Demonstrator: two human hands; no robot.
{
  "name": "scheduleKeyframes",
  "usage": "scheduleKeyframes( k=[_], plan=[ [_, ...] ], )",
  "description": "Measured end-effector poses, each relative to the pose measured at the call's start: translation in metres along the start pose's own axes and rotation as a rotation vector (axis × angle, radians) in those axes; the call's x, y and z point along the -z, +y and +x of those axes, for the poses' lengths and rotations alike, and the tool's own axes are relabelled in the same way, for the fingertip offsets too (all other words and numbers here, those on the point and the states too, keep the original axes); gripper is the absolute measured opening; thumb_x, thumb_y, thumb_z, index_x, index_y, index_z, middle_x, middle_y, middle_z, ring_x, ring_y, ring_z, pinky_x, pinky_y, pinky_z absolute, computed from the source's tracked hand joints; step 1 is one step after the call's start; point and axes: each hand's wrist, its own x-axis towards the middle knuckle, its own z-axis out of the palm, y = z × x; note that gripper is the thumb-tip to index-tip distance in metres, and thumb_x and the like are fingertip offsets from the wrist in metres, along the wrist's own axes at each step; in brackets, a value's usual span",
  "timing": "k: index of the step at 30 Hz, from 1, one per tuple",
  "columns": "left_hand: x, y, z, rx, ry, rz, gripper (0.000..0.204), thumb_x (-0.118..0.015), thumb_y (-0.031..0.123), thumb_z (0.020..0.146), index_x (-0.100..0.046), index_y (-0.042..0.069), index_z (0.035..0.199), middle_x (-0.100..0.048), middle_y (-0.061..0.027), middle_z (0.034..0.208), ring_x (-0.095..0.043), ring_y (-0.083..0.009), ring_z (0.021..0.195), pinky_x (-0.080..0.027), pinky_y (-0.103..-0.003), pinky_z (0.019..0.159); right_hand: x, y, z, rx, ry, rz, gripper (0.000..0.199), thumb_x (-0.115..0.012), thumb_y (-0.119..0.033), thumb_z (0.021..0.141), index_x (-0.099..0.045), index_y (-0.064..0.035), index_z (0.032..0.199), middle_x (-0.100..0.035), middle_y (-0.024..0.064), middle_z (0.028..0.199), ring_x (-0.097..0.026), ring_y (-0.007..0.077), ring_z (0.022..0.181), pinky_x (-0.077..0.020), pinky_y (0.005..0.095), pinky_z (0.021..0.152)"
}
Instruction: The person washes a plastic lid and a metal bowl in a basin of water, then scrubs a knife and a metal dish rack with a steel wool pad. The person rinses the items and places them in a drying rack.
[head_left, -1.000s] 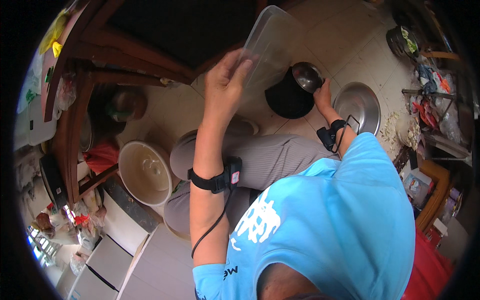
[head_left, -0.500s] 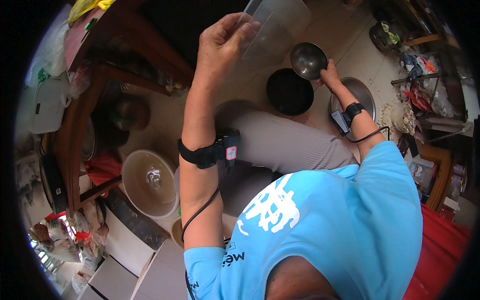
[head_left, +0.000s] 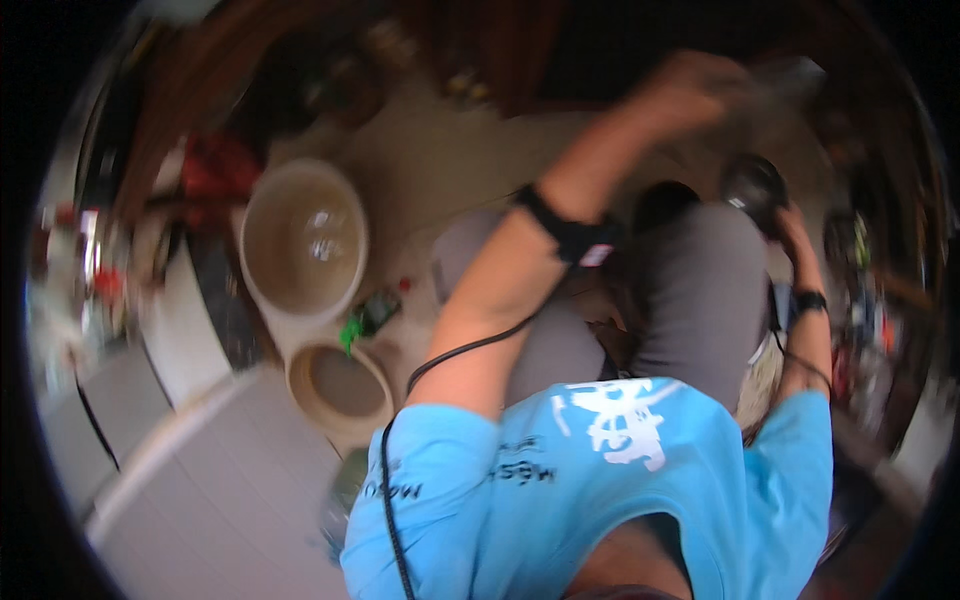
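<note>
Light-blue fabric T-shirt [head_left: 590, 520]: white brush-stroke and small dark lettering.
Left hand [head_left: 700, 85]: raised forward-right, blurred; fingers closed on translucent plastic piece [head_left: 795, 78].
Right hand [head_left: 795, 228]: reaching forward, fingers closed at rim.
Round dark-metal bowl [head_left: 752, 183]: in right hand, beyond grey-trousered knee [head_left: 700, 270].

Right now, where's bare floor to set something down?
Bare floor between the large pale basin and left forearm. Crowded: by the small tub and green item; on the right, around the dark pot and right hand holding the metal bowl.
</note>
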Motion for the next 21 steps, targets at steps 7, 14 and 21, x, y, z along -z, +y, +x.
scheduleKeyframes(
  k=[7,14,21],
  plan=[
    [-0.048,-0.032,0.048,-0.026,0.044,0.192,0.024,-0.064,0.022,0.08,-0.073,0.011,0.1,-0.071,-0.0123,0.096,-0.066,-0.032,0.094,-0.052,-0.044,0.085,0.06,0.007,0.077,0.152,-0.179,-0.309,0.032,-0.061,-0.015,0.083,-0.06,-0.0035,0.113,-0.065,0.0103,0.08,-0.06,0.0207,0.063,-0.0473,0.034,0.054],
    [-0.065,-0.062,0.062,-0.029,0.063,0.183,0.026,-0.064,0.025,0.08,-0.073,0.014,0.102,-0.071,-0.0112,0.098,-0.067,-0.0306,0.094,-0.052,-0.045,0.084,0.062,-0.062,0.014,0.038,-0.16,-0.252,0.031,-0.061,-0.019,0.088,-0.058,-0.0062,0.116,-0.063,0.0068,0.076,-0.059,0.0166,0.053,-0.0461,0.0294,0.046],
    [-0.048,-0.057,0.062,0.026,-0.007,0.073,0.034,-0.056,0.038,0.09,-0.074,0.01,0.098,-0.071,-0.0147,0.099,-0.068,-0.0306,0.089,-0.054,-0.045,0.079,0.055,-0.088,-0.008,0.37,-0.202,-0.533,0.034,-0.057,-0.02,0.09,-0.057,-0.007,0.121,-0.065,0.0063,0.09,-0.062,0.0156,0.064,-0.0491,0.0291,0.052]
  ],
)
